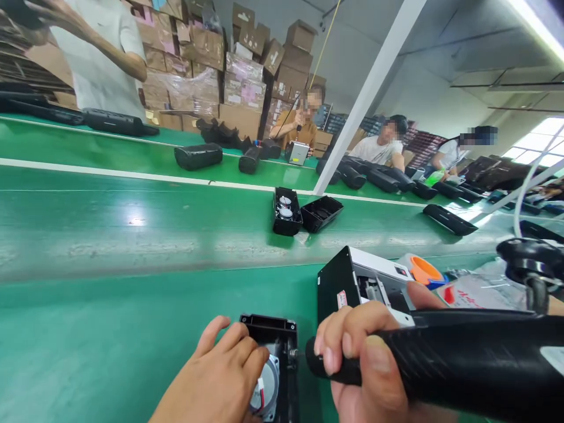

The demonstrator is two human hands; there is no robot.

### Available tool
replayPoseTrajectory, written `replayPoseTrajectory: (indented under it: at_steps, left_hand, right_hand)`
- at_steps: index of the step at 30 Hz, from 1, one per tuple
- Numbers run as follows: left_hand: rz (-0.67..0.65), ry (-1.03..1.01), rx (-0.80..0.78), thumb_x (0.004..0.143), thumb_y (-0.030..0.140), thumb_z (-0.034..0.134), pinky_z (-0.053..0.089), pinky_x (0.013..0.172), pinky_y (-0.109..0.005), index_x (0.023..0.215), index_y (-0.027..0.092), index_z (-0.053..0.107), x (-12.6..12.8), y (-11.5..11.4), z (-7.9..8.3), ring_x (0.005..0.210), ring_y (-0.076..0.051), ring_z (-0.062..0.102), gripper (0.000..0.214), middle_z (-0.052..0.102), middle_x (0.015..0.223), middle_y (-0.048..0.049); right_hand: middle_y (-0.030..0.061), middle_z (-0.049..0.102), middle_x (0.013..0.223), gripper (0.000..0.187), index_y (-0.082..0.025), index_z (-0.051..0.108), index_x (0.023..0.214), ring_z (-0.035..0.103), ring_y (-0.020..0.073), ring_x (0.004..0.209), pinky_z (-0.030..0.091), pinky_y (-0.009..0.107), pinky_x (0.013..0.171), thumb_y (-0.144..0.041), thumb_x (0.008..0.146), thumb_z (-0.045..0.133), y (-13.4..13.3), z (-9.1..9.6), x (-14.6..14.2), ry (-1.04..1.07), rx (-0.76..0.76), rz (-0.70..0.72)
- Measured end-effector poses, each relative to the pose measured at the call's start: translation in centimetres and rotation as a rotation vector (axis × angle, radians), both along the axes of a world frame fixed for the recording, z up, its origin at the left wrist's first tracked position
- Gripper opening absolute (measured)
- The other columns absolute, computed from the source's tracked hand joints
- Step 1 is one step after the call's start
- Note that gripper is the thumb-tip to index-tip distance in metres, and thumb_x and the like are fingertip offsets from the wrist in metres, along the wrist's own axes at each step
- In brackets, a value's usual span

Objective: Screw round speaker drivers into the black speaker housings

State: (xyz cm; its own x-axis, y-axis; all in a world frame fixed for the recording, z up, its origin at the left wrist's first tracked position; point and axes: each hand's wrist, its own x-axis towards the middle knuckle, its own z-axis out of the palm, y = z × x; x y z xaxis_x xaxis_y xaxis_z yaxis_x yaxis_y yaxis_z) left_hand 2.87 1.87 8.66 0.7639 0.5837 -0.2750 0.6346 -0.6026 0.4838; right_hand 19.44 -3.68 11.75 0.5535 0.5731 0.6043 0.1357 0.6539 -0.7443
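Observation:
My left hand (220, 376) lies flat, fingers spread, on a black open speaker housing (275, 338) at the bottom middle; a round speaker driver with red and white wires shows inside it. My right hand (365, 364) is wrapped round a black electric screwdriver (462, 355). Its tip touches the housing's right edge. A black and white box-shaped device (352, 282) stands just behind my right hand.
A green conveyor belt (132, 235) runs across. On it lie an open black housing (286, 211) and a black tray half (321, 212). More black housings (198, 155) lie farther back. Several people work at the far side, with stacked cardboard boxes (247, 70) behind. A white post (365, 100) slants up.

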Motion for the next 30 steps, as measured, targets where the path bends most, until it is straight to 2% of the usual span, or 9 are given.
replayPoseTrajectory:
  at_steps: [4,8,11,14,17,22,25,27,30]
  left_hand:
    - [0.001,0.025,-0.023,0.088,0.024,0.090,0.040,0.126,-0.073,0.130,0.024,0.081,0.3,0.3,0.4,0.131,-0.045,0.071,0.043,0.081,0.139,-0.0143]
    - [0.004,0.104,-0.103,0.093,0.025,0.087,0.038,0.127,-0.075,0.140,0.024,0.079,0.6,0.5,1.0,0.140,-0.048,0.065,0.048,0.076,0.150,-0.0139]
    - [0.012,0.119,-0.125,0.094,0.023,0.083,0.036,0.127,-0.076,0.149,0.025,0.074,0.5,0.4,0.6,0.143,-0.049,0.063,0.056,0.074,0.153,-0.0128]
    - [-0.008,0.023,-0.023,0.089,0.021,0.087,0.043,0.125,-0.064,0.142,0.028,0.078,0.1,0.4,-0.4,0.133,-0.043,0.070,0.054,0.080,0.143,-0.0101]
    - [-0.041,-0.100,0.092,0.088,0.026,0.090,0.048,0.120,-0.053,0.134,0.031,0.082,-0.4,0.5,-1.2,0.123,-0.037,0.074,0.047,0.084,0.133,-0.0064]
    - [-0.029,-0.038,0.039,0.088,0.026,0.089,0.043,0.123,-0.060,0.140,0.028,0.079,-0.8,0.2,-1.9,0.128,-0.039,0.071,0.052,0.081,0.140,-0.0069]
    - [0.059,-0.147,0.130,0.092,0.031,0.087,0.039,0.125,-0.056,0.136,0.032,0.079,-1.1,-0.6,-2.5,0.124,-0.033,0.072,0.045,0.083,0.136,-0.0002]
    - [0.107,-0.180,0.162,0.090,0.032,0.090,0.037,0.126,-0.053,0.134,0.033,0.080,-1.2,-1.1,-2.8,0.122,-0.030,0.072,0.045,0.083,0.134,0.0036]
    - [0.112,-0.178,0.170,0.086,0.026,0.089,0.036,0.125,-0.050,0.130,0.033,0.080,-1.1,-1.5,-2.9,0.121,-0.028,0.072,0.046,0.084,0.131,0.0057]
  right_hand:
    - [-0.0092,0.061,0.073,0.048,-0.035,0.051,0.152,0.059,0.0136,0.051,0.052,0.029,0.050,-0.029,0.108,0.069,0.4,-0.8,-0.6,-0.005,-0.022,0.033]
    - [-0.0094,0.060,0.071,0.049,-0.034,0.049,0.154,0.058,0.0127,0.051,0.052,0.028,0.051,-0.027,0.108,0.067,0.7,-1.5,-0.8,-0.016,-0.045,0.040]
    - [-0.0098,0.060,0.069,0.051,-0.033,0.048,0.155,0.058,0.0124,0.049,0.051,0.028,0.050,-0.027,0.108,0.068,0.8,-1.9,-0.8,-0.030,-0.059,0.019]
    - [-0.0098,0.061,0.069,0.051,-0.031,0.048,0.155,0.057,0.0121,0.049,0.051,0.028,0.050,-0.030,0.108,0.069,0.7,-2.1,-0.8,-0.012,-0.081,-0.026]
    - [-0.0092,0.063,0.071,0.050,-0.030,0.049,0.154,0.059,0.0121,0.050,0.051,0.029,0.051,-0.030,0.109,0.070,0.6,-2.2,-0.8,0.004,-0.085,-0.011]
    - [-0.0087,0.064,0.073,0.048,-0.030,0.049,0.154,0.061,0.0131,0.050,0.053,0.030,0.051,-0.029,0.110,0.068,0.5,-2.4,-0.5,0.001,-0.087,0.019]
    - [-0.0084,0.064,0.074,0.047,-0.031,0.047,0.155,0.060,0.0125,0.051,0.054,0.030,0.052,-0.027,0.111,0.065,0.6,-2.5,-0.4,-0.020,-0.095,0.033]
    - [-0.0082,0.064,0.074,0.047,-0.031,0.046,0.155,0.061,0.0123,0.052,0.054,0.029,0.052,-0.025,0.112,0.064,0.7,-2.6,-0.4,-0.027,-0.097,0.044]
    - [-0.0090,0.062,0.075,0.046,-0.032,0.048,0.153,0.061,0.0115,0.052,0.055,0.028,0.053,-0.024,0.111,0.063,0.7,-2.9,-0.4,-0.049,-0.104,0.045]
